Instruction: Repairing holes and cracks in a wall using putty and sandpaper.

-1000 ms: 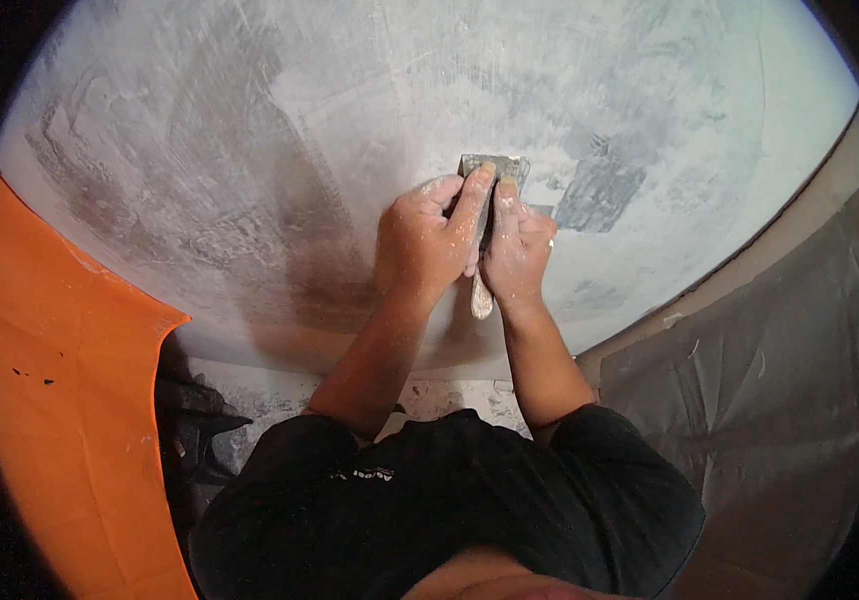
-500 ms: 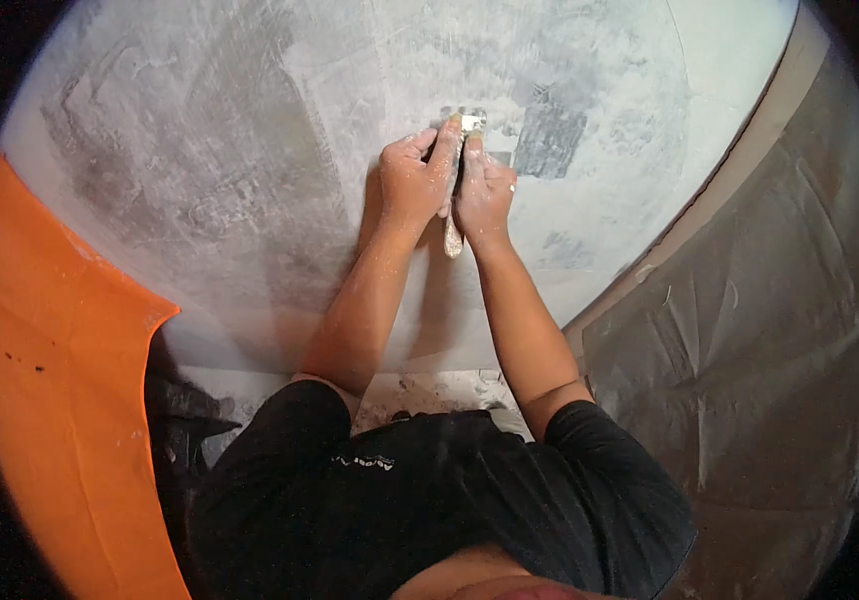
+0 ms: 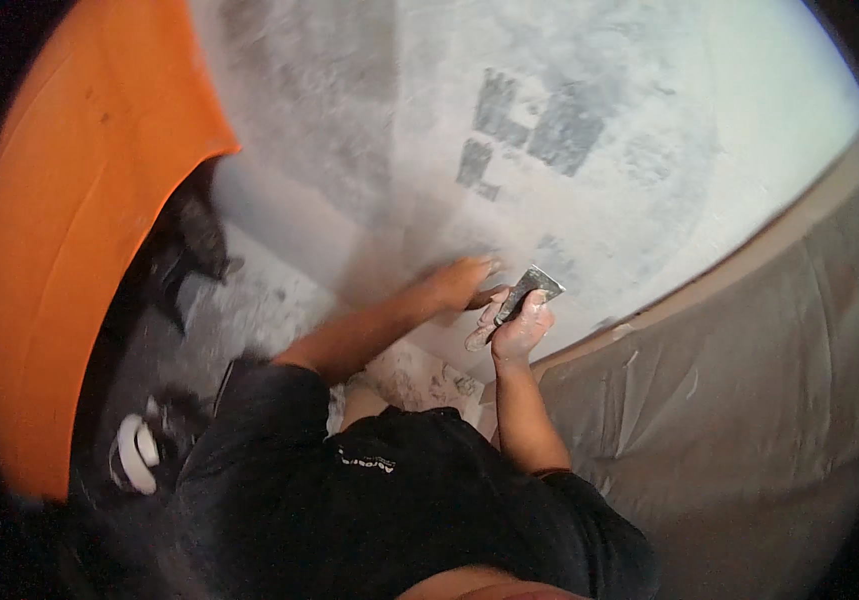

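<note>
My right hand (image 3: 521, 332) is wrapped round a putty knife (image 3: 527, 290), whose wide metal blade is tilted up and to the right. The knife's pale, plaster-smeared handle sticks out below, on the left side of that hand. Close by on the left, my left hand (image 3: 464, 283) has its fingers apart and seems to hold nothing; its fingertips are partly blurred. Both hands are in front of the lower part of a grey-white plastered wall (image 3: 429, 120). Darker grey patches (image 3: 567, 125) show on the wall above them.
An orange sheet (image 3: 69, 230) hangs along the left side. To the right, a creased grey-brown sheet (image 3: 719, 370) borders the wall's edge. White dust and smears mark the floor (image 3: 259, 290). A white curved object (image 3: 135, 455) lies at the lower left among dark things.
Both hands have come down off the wall, and my left hand has let go of the putty knife. The view has swung, with the orange sheet now higher. Dark patches beside the earlier knife position now show.
</note>
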